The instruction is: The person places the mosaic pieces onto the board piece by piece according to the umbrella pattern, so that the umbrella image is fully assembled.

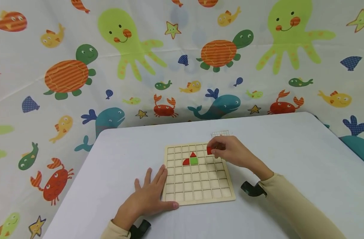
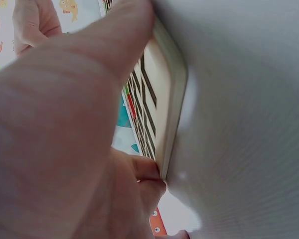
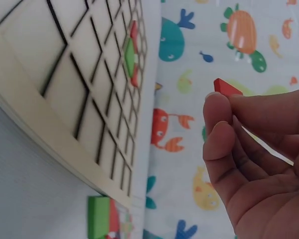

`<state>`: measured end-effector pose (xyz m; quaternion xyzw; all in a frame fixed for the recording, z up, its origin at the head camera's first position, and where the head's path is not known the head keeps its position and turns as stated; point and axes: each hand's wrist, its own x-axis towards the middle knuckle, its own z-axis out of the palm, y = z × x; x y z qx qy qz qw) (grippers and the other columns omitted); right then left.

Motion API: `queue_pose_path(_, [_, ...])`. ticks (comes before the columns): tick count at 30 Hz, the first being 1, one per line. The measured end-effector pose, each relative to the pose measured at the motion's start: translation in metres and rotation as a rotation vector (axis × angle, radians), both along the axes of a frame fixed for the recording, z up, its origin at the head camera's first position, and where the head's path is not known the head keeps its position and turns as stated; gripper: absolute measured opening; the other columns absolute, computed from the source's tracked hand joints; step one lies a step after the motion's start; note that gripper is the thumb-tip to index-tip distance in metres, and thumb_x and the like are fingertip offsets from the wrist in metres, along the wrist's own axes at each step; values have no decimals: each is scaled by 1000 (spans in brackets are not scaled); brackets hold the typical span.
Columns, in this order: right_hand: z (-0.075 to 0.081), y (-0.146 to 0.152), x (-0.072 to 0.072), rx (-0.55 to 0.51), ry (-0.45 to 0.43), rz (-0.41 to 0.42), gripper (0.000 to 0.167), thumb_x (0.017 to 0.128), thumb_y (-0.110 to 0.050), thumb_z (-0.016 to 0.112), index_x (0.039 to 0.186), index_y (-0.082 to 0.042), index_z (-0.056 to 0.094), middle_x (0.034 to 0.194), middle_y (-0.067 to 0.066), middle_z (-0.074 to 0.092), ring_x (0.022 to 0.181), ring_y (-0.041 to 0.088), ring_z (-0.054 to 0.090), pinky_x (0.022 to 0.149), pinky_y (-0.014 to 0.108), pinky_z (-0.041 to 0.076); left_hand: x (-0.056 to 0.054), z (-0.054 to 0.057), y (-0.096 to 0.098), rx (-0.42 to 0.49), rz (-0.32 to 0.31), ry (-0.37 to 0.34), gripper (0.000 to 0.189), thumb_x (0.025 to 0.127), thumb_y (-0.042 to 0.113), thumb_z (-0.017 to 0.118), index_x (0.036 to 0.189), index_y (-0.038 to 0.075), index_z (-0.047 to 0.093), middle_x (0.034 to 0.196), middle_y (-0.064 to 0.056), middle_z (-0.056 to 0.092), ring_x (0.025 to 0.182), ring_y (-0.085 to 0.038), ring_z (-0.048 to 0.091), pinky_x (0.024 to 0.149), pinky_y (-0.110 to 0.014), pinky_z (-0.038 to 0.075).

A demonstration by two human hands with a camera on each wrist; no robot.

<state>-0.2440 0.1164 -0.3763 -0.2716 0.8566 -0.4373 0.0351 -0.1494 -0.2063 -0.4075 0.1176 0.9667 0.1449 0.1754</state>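
A square wooden grid board (image 1: pixel 201 196) lies on the white table. My left hand (image 1: pixel 149 196) rests at its lower left corner, fingers spread along the left side and thumb along the front edge. Over the board's far right part, my right hand (image 1: pixel 234 152) pinches a small red tile (image 3: pixel 226 87) between thumb and fingertips. Set in the grid are a green square tile (image 1: pixel 194 161), a red triangle tile (image 1: pixel 193 154) above it and a red quarter-round tile (image 1: pixel 186 162) to its left.
A small gridded card (image 1: pixel 220 133) lies behind the board, partly hidden by the right hand. Beside the board's edge in the right wrist view sits a green block (image 3: pixel 98 216) with red next to it. A cloth (image 1: pixel 182 69) printed with sea animals hangs behind the table.
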Motion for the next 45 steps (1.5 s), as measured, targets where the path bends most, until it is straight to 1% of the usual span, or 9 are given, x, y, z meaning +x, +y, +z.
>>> queue_pose_path(4, [-12, -6, -3, -11, -18, 0, 15, 99, 3, 70, 113, -1, 74, 95, 4, 74, 76, 25, 70, 72, 32, 58, -1, 1, 0, -6, -4, 3, 125, 80, 74, 81, 170, 7, 26, 179, -10, 15, 159, -55, 6, 108, -90, 9])
queue_pose_path(7, [-21, -11, -3, 6, -39, -2, 17, 99, 4, 69, 114, -1, 75, 95, 3, 74, 77, 20, 68, 73, 31, 58, 0, 1, 0, -3, -4, 0, 125, 80, 73, 82, 170, 7, 26, 179, -10, 15, 159, -55, 7, 108, -90, 9])
queue_pose_path(11, [-32, -18, -5, 34, -28, 0, 19, 98, 4, 68, 114, -2, 76, 92, -2, 71, 79, 15, 65, 76, 30, 56, 0, 1, 0, -6, 10, -11, 126, 79, 73, 82, 171, 8, 27, 179, -8, 15, 159, -55, 6, 109, -89, 8])
queue_pose_path(17, [-41, -22, -6, 45, 8, 2, 15, 97, 3, 71, 109, -2, 77, 89, -3, 70, 78, 14, 62, 75, 31, 55, -1, 1, 0, -9, 5, -11, 126, 79, 74, 82, 171, 8, 26, 179, -8, 14, 159, -55, 6, 109, -89, 8])
queue_pose_path(25, [-45, -20, -7, 45, -78, -33, 10, 100, 2, 71, 108, -1, 75, 84, -1, 70, 70, 13, 66, 72, 30, 56, 0, 0, 1, 5, -2, -8, 125, 80, 73, 82, 170, 7, 26, 179, -8, 14, 159, -55, 5, 110, -89, 8])
queue_pose_path(32, [-47, -20, -8, 47, -70, -54, 7, 100, -1, 72, 106, -2, 75, 85, -2, 70, 72, 13, 65, 73, 31, 57, -1, 2, 0, 4, -7, -3, 124, 80, 72, 82, 170, 6, 26, 179, -9, 13, 159, -55, 6, 109, -89, 7])
queue_pose_path(37, [-46, -21, -7, 48, -66, -50, 6, 100, -2, 72, 105, -3, 74, 84, -3, 69, 71, 13, 65, 71, 30, 57, -1, 2, 0, 5, -7, 0, 125, 80, 72, 83, 170, 6, 27, 179, -10, 13, 159, -55, 6, 109, -89, 6])
queue_pose_path(40, [-44, -22, -7, 69, -62, -45, 5, 100, -4, 73, 104, -4, 74, 84, -4, 68, 73, 13, 64, 71, 30, 55, -1, 1, 0, 3, -7, 2, 125, 80, 72, 83, 170, 6, 26, 179, -9, 13, 159, -55, 6, 109, -90, 6])
queue_pose_path(45, [-41, -22, -4, 124, -63, -23, 10, 101, -8, 72, 109, -5, 77, 88, -5, 68, 79, 15, 61, 72, 31, 54, -2, -1, 0, -6, -4, -1, 126, 80, 73, 82, 170, 7, 26, 179, -9, 13, 159, -55, 6, 109, -90, 6])
